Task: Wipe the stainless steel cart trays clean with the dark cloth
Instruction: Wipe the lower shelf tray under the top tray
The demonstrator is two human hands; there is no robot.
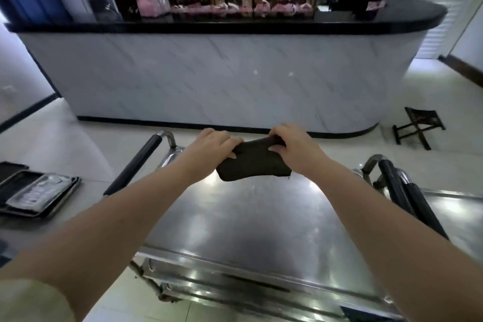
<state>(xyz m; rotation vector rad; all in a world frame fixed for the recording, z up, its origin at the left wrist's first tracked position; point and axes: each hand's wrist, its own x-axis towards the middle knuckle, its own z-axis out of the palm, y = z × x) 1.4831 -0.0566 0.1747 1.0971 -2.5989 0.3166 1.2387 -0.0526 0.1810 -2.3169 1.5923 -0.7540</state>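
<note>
A folded dark cloth [253, 162] is held up over the far part of the stainless steel cart's top tray [243, 219]. My left hand [213, 144] grips its left end with curled fingers. My right hand [292, 142] pinches its right end from above. The tray's shiny surface spreads out below my forearms, and its near rim [235, 266] crosses the bottom of the view. A lower tray shows just beneath that rim.
The cart's black-padded handle [136, 165] stands at the left; a second cart's handles [407, 191] are at the right. A white marble-look counter [222, 81] rises ahead. Dark trays [39, 193] lie on a table at the left. A small folding stool [418, 125] stands at the right.
</note>
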